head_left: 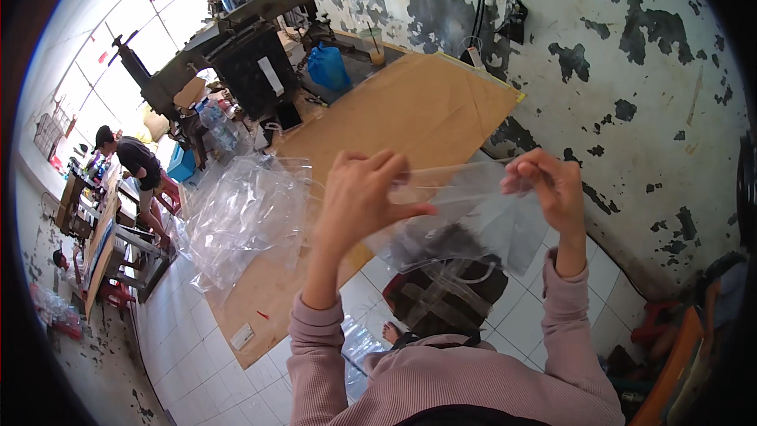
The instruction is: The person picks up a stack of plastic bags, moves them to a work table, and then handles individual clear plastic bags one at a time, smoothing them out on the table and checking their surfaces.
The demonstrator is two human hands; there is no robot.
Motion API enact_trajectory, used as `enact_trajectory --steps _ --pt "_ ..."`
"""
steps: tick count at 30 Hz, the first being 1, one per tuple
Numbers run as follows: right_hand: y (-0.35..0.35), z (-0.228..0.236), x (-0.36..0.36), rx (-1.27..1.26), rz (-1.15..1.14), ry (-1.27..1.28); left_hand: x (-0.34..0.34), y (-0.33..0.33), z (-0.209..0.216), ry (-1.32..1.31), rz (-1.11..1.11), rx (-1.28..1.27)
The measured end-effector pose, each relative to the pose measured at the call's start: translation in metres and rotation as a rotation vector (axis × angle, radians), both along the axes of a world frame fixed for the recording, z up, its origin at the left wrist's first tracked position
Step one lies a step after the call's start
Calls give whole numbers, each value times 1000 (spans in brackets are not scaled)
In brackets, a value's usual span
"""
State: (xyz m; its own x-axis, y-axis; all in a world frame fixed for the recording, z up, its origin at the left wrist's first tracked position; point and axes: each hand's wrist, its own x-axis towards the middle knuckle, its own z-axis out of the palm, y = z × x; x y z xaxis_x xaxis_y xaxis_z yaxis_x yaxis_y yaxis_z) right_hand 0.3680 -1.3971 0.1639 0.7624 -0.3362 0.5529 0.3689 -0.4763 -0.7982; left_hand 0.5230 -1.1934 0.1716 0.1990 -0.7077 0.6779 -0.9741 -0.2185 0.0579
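Lying left of the fingers of the left hand (355,199), crumpled clear plastic (244,205) hides part of the brown tabletop (410,110). That hand's thumb stands apart from its curled fingers; whether they grip anything, I cannot tell. Between both hands' fingers hangs a clear sheet (471,193), its lower edge hard to trace. At its right end, the right hand (555,188) pinches it, fingertips together.

The plastic sheet (516,225) is seen as colourless, the surface (410,110) as tan; the sleeves (319,355) are ribbed in dusty pink, the wall (591,0) is mottled white and grey.
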Motion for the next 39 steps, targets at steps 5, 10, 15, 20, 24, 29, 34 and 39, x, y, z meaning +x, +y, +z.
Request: enact_trajectory --steps 5,10,15,20,24,29,34,39 --pt "1 23 29 36 102 -15 58 58 -6 468 -217 52" --pt "16 55 93 -45 -61 121 87 93 -10 954 -229 -55" --pt "-15 25 219 -519 -195 28 159 70 -37 1102 -206 -299" --pt "18 -97 300 -845 -570 27 242 70 -164 848 394 -509" --pt "66 -185 261 -860 -296 477 203 50 -216 242 501 -175" --pt "76 -231 249 -895 -245 711 165 17 -234 203 302 136" --pt "77 -240 252 -906 -205 683 171 24 -284 248 503 163" --pt "53 -246 264 -923 -445 616 169 21 -279 253 528 185"
